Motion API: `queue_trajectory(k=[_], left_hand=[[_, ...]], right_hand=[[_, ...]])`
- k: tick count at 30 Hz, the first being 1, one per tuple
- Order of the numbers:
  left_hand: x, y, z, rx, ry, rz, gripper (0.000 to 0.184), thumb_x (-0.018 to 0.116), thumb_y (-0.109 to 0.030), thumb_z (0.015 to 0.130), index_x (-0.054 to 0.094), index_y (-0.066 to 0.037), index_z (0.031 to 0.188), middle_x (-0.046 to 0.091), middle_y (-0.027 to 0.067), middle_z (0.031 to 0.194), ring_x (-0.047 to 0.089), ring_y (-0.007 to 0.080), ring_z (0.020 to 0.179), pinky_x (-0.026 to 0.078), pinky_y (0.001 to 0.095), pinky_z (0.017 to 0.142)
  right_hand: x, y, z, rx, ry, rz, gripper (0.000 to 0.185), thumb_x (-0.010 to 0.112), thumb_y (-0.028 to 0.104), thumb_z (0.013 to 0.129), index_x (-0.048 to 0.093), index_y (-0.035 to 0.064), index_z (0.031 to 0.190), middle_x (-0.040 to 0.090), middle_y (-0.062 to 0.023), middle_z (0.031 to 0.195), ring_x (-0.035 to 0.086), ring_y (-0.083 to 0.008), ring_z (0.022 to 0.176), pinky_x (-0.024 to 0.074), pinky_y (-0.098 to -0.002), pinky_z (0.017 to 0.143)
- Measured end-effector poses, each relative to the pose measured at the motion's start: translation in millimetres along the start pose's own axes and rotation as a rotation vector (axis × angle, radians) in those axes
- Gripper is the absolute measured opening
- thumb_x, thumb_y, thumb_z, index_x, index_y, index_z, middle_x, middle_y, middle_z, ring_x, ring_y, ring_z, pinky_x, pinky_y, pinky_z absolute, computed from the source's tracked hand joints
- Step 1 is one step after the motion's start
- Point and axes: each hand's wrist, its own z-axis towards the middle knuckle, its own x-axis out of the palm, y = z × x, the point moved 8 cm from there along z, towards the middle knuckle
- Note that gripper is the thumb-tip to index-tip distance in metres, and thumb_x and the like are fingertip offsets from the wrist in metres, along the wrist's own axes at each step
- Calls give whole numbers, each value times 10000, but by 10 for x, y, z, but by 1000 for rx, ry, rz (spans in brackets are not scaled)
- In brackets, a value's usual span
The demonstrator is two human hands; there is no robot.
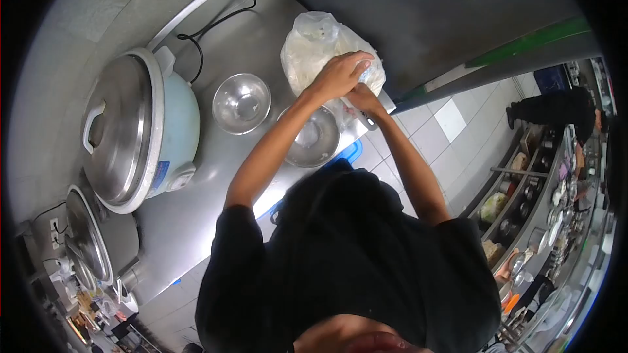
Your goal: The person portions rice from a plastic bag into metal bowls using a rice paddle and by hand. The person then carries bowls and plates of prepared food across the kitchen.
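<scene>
My left hand (339,73) reaches over a clear plastic bag (307,59) with pale white contents. Its fingers bend down around something partly hidden, whitish and see-through, which I cannot make out. Just below, close to the left hand, my right hand (364,99) is closed round a utensil with a grey handle (370,121); a hole shows at the handle's end, and its working end is hidden. A metal bowl (314,153) sits under my left forearm, near the counter's edge. Left of it stands a second metal bowl (224,106), with a little pale stuff at its bottom.
A large pale-blue rice cooker (180,131) with a metal lid stands on the steel counter (196,216), its black cord behind. More lidded cookers (91,235) are beyond. A dark cabinet side (405,26) borders the right. A person in dark clothes (556,114) is across the aisle.
</scene>
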Motion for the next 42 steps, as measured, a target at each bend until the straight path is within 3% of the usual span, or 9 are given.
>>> queue_trajectory(k=[4, 5, 9, 13, 17, 28, 37, 39, 42], left_hand=[[-25, 767, 144, -262, -139, 484, 436, 396, -332, 969, 410, -88, 1330, 591, 262, 1126, 553, 437, 1049, 412, 503, 924], [-140, 855, 114, -353, -103, 413, 497, 371, -391, 968, 362, -99, 1370, 585, 269, 1143, 538, 434, 1093, 360, 645, 878], [-766, 933, -196, -173, -383, 823, 495, 466, -376, 940, 388, -118, 1355, 527, 280, 1176, 486, 444, 1118, 382, 581, 940], [-1081, 1136, -470, -361, -84, 1014, 387, 543, -283, 901, 514, -84, 1232, 585, 230, 1109, 536, 407, 1076, 424, 536, 913], [-799, 619, -350, -274, -199, 669, 307, 607, -172, 846, 552, -84, 1135, 633, 198, 966, 626, 376, 882, 501, 452, 751], [-503, 379, -572, -195, -356, 683, 441, 672, -134, 805, 535, 0, 1202, 535, 240, 1222, 640, 370, 890, 521, 434, 750], [-673, -371, -1351, -297, -391, 505, 424, 725, -180, 773, 601, -42, 1154, 575, 147, 1136, 624, 340, 886, 503, 406, 766], [-659, -316, -1670, -358, -415, 415, 416, 729, -175, 768, 606, -44, 1143, 587, 148, 1102, 619, 336, 889, 500, 400, 760], [-523, 61, -2061, -483, -388, 353, 393, 731, -165, 763, 614, -49, 1120, 610, 148, 1028, 619, 330, 889, 497, 390, 754]], right_hand=[[-5, -105, 76, -49, 35, 18, 222, 613, 218, 890, 607, 2, 945, 567, -59, 603, 508, -111, 428, 392, -262, 360], [0, -96, 71, -35, 27, 25, 207, 603, 212, 894, 601, 7, 923, 561, -58, 587, 501, -112, 418, 392, -265, 361], [-22, -23, 12, 17, 22, 10, 200, 590, 196, 896, 581, -4, 900, 548, -55, 583, 492, -112, 415, 383, -269, 358], [-6, -111, 84, 39, 24, 39, 207, 583, 190, 897, 555, -15, 880, 537, -58, 584, 487, -109, 417, 382, -279, 361], [-19, -93, 99, 32, 18, -115, 355, 595, 203, 877, 566, -74, 1095, 570, -90, 577, 514, -135, 410, 425, -303, 380], [-7, 215, -268, 47, -13, -123, 543, 634, 249, 869, 475, -38, 1302, 574, -74, 629, 515, -119, 442, 407, -258, 381], [116, 682, -1218, 29, -4, -397, 466, 587, 244, 893, 508, 58, 1313, 554, -91, 599, 486, -120, 422, 438, -278, 411], [204, 511, -1270, -61, -23, -579, 441, 577, 219, 883, 517, 62, 1290, 648, -210, 741, 641, -342, 660, 508, -429, 626], [528, 421, -1327, -95, 35, -1028, 449, 513, 139, 866, 462, 56, 1305, 648, -228, 895, 640, -399, 772, 501, -498, 710]])
